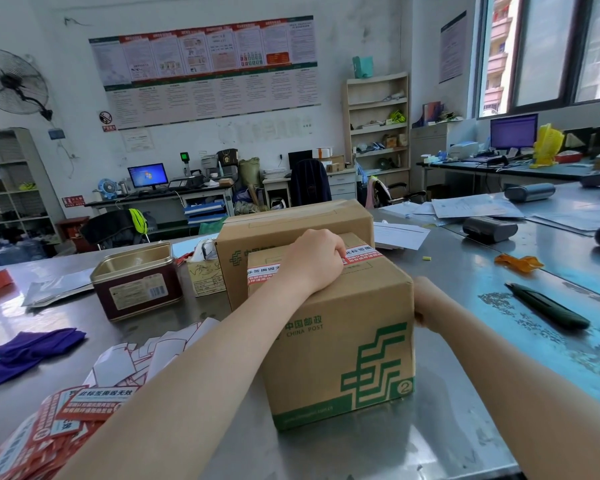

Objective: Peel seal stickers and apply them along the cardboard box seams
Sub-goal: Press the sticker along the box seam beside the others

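Observation:
A small cardboard box (343, 344) with green postal markings stands on the metal table in front of me. Red and white seal stickers (364, 253) run across its top seam. My left hand (314, 259) rests on the box top as a closed fist, pressing on the stickers. My right hand (426, 299) grips the box's right side; its fingers are hidden behind the edge. A stack of unused red seal stickers (49, 424) lies at the near left, with peeled white backing papers (142, 358) behind it.
A larger cardboard box (291, 223) stands right behind the small one. To the left sit an open metal tin (137, 282) and a purple cloth (25, 351). A dark utility knife (548, 308) and orange scraps (518, 262) lie to the right. Papers and label printers occupy the far right.

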The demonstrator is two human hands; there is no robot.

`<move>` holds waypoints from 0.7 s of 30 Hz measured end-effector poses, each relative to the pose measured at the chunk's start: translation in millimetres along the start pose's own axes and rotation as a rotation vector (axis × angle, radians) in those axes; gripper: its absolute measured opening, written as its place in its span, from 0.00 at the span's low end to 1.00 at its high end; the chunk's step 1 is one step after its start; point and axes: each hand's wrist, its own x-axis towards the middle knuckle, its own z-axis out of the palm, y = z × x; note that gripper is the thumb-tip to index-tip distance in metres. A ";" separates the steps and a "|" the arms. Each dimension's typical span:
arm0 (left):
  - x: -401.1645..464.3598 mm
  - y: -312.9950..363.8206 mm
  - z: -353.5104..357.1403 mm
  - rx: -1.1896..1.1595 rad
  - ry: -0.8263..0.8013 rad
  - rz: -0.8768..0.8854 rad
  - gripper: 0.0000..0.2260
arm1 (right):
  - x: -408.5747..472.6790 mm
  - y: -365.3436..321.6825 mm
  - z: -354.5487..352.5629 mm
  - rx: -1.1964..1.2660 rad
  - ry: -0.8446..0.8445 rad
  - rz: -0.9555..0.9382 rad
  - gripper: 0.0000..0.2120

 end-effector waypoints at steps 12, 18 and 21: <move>-1.0 3.0 -2.3 -0.002 0.009 -0.006 0.17 | -24.4 -73.4 -4.8 -0.015 0.052 -0.281 0.07; -2.0 3.9 -2.6 0.003 0.008 -0.006 0.16 | -32.1 -67.5 -0.8 -0.256 0.008 -0.336 0.16; -3.0 3.7 -4.0 -0.010 -0.003 0.003 0.17 | -36.8 -65.0 -6.2 -0.345 0.013 -0.367 0.16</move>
